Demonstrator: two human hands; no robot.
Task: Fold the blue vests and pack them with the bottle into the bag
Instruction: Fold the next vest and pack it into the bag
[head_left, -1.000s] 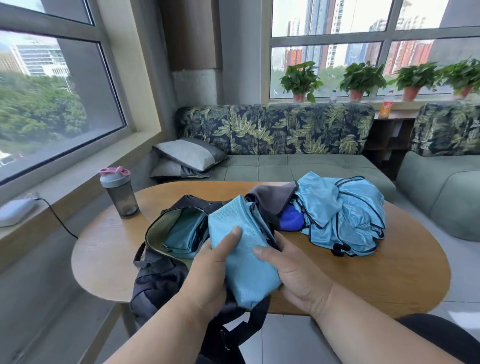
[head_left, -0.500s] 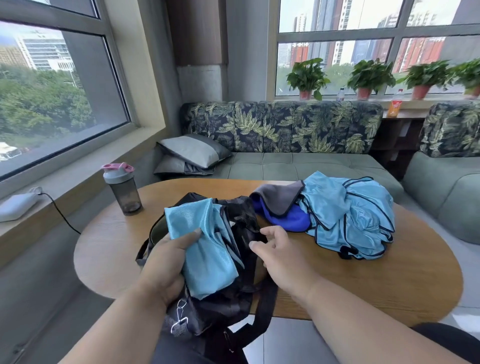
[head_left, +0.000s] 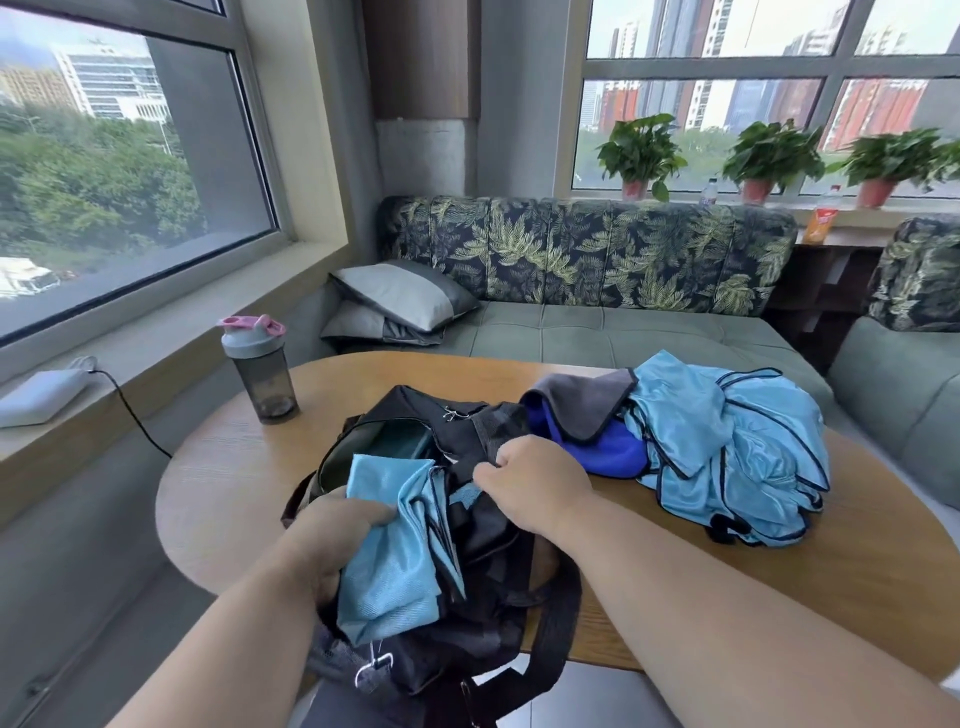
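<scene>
A black bag (head_left: 483, 613) lies open at the near edge of the round wooden table (head_left: 779, 587). My left hand (head_left: 332, 540) grips a folded light blue vest (head_left: 389, 545) just over the bag's opening, where another folded vest (head_left: 400, 447) shows inside. My right hand (head_left: 540, 483) pinches the black rim of the bag on its right side. A heap of unfolded blue vests (head_left: 727, 452) lies to the right on the table. The grey shaker bottle (head_left: 260, 369) with a pink cap stands upright at the table's far left.
A grey cloth (head_left: 587, 405) and a dark blue cloth (head_left: 608, 452) lie between the bag and the vest heap. A sofa (head_left: 571, 322) with cushions (head_left: 405, 296) wraps behind the table. A white device with a cable (head_left: 41, 395) sits on the left window sill.
My left hand has carried the folded vest left and down onto the bag's opening. My right hand let go of the vest and took hold of the bag's rim.
</scene>
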